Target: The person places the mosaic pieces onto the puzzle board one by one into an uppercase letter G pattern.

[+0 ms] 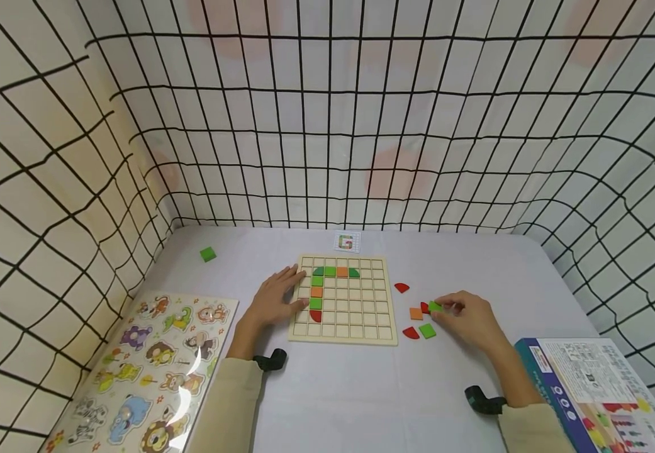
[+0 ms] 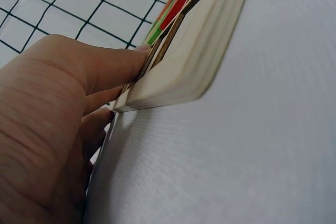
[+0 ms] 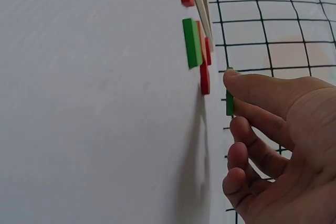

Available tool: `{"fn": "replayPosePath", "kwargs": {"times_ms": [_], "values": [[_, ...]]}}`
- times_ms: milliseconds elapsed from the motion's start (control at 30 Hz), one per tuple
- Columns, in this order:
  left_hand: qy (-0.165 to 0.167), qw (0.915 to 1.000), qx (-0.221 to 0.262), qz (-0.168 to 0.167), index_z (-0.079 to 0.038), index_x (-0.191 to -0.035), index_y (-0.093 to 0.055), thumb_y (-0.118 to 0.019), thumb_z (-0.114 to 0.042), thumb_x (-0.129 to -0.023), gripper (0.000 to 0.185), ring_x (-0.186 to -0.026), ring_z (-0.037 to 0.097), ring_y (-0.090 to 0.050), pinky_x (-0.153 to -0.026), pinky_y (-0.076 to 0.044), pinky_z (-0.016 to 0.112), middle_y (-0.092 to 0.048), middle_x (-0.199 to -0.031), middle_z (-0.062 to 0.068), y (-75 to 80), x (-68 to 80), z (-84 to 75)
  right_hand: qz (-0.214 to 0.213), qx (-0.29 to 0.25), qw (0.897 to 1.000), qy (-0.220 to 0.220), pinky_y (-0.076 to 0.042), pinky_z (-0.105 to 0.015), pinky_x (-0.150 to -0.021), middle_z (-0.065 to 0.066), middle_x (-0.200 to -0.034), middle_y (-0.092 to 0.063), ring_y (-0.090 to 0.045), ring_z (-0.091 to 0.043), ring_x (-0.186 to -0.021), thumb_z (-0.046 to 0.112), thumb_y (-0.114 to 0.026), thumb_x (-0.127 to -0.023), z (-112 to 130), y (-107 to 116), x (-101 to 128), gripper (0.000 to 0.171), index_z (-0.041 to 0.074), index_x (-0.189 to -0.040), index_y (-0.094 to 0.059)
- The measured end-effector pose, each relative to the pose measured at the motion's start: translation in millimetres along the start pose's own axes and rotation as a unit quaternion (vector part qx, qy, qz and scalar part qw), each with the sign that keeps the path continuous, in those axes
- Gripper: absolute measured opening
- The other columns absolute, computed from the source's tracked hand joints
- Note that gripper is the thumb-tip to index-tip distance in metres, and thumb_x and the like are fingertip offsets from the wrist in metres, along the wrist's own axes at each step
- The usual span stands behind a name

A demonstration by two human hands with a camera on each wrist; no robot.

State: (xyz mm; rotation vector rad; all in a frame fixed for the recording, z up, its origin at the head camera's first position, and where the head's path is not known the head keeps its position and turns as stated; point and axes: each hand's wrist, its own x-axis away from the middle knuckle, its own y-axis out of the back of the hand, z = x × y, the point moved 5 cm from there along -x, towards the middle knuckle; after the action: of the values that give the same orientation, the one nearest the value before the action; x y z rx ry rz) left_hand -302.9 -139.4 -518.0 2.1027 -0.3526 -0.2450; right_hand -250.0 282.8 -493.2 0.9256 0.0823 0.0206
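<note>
A white table [image 1: 361, 390] sat inside a grid-patterned enclosure; at its far left, about eight o'clock from the centre, lay an animal puzzle board [image 1: 151, 365]; a lone green square [image 1: 207, 253] lay toward eleven o'clock, well apart from everything else.

The left hand [image 1: 275, 301] rested flat, fingers relaxed and straight, against the left edge of the wooden grid board [image 1: 361, 327]; the left wrist view showed the fingertips [image 2: 137, 56] touching the board's rim, gripping nothing. On the board, green, orange and red tiles ran across the top row and down a left column; a small pattern card [image 1: 347, 242] lay just beyond the board at twelve o'clock.

To the board's right lay loose pieces: a red curved piece [image 1: 401, 287], an orange square [image 1: 416, 313], another red piece [image 1: 411, 333] and a green square tile [image 1: 427, 331].

The right hand [image 1: 469, 318] pinched a green tile [image 1: 435, 306] between thumb and forefinger, held just above the table; the wrist view showed it edge-on [image 3: 229, 103]. The board lay at nine o'clock from this tile, and the right hand was plainly the nearer one to it.

At five o'clock sat a blue game box [image 1: 593, 384].
</note>
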Motion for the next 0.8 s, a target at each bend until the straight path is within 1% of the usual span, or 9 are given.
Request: {"fn": "replayPosePath", "kwargs": {"times_ms": [233,467,633,733,800], "values": [[0.001,1.0000,-0.003,-0.003,-0.018,-0.159,-0.042,-0.060,-0.049,-0.095,0.074,-0.160,0.030,-0.022,-0.129,-0.019,0.057,-0.030,-0.170,0.005,-0.5,0.1,1.0,-0.006,-0.009,1.000,0.017,-0.046,-0.029,-0.070,-0.009,-0.100,-0.069,-0.055,-0.025,-0.093,0.026,-0.082,-0.088,26.0,-5.5,-10.2,0.030,0.010,-0.114,-0.079],[0.008,1.0000,-0.001,0.004,-0.020,-0.160,-0.041,-0.060,-0.051,-0.095,0.074,-0.161,0.028,-0.019,-0.130,-0.016,0.056,-0.027,-0.171,0.003,-1.9,-0.2,2.7,0.010,-0.025,0.999,0.030,-0.047,-0.029,-0.070,-0.007,-0.103,-0.071,-0.057,-0.024,-0.094,0.022,-0.082,-0.089,43.9,-18.0,-19.3,0.026,0.013,-0.112,-0.080],[0.003,1.0000,0.001,0.001,-0.019,-0.159,-0.042,-0.060,-0.050,-0.095,0.074,-0.160,0.029,-0.020,-0.129,-0.017,0.057,-0.028,-0.171,0.005,-2.1,-0.7,3.1,0.022,-0.048,0.997,0.053,-0.047,-0.028,-0.066,-0.006,-0.105,-0.073,-0.057,-0.024,-0.092,0.019,-0.083,-0.087,59.7,-28.5,-23.2,0.026,0.013,-0.113,-0.080],[0.002,1.0000,0.000,0.001,-0.018,-0.159,-0.042,-0.060,-0.050,-0.095,0.074,-0.160,0.029,-0.021,-0.129,-0.017,0.056,-0.029,-0.171,0.005,-1.7,-1.1,2.8,0.029,-0.055,0.996,0.057,-0.047,-0.028,-0.066,-0.005,-0.107,-0.073,-0.057,-0.023,-0.093,0.019,-0.083,-0.086,70.3,-36.1,-25.5,0.028,0.013,-0.114,-0.080],[0.003,1.0000,0.000,0.003,-0.019,-0.160,-0.041,-0.060,-0.051,-0.095,0.074,-0.160,0.029,-0.020,-0.129,-0.017,0.056,-0.028,-0.171,0.004,-1.7,-0.9,2.6,0.035,-0.058,0.996,0.050,-0.046,-0.029,-0.069,-0.004,-0.107,-0.073,-0.057,-0.023,-0.095,0.021,-0.084,-0.086,76.0,-41.7,-26.9,0.028,0.014,-0.114,-0.080]]}}
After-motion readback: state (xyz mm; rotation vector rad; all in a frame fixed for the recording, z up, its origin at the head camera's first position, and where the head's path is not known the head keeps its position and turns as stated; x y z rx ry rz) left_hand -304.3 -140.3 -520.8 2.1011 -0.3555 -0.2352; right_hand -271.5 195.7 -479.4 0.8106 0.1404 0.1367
